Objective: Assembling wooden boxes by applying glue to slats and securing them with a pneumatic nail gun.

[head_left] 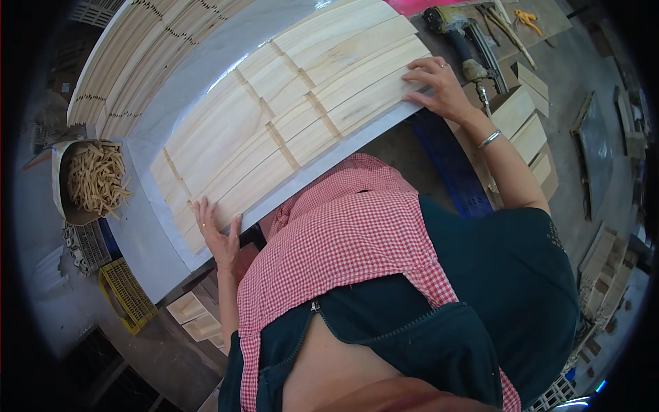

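Rows of pale wooden boards (274, 110) with grooves across them lie side by side on a grey-white table (147, 250). At the near left end of the boards is my left hand (218, 237), its fingers and thumb spread and touching the nearest board. My right hand (443, 90) rests at the right end of the same boards, fingers apart and slightly bent over the end. Neither hand is closed round anything that I can make out. The undersides of the boards are hidden.
Stacked thin boards (137, 62) stand at the far left, beside a container of small wooden strips (96, 175). A nail gun (467, 41) and orange clippers (527, 22) lie at the far right. Wooden pieces (525, 130) sit below; a yellow crate (127, 295) is low left.
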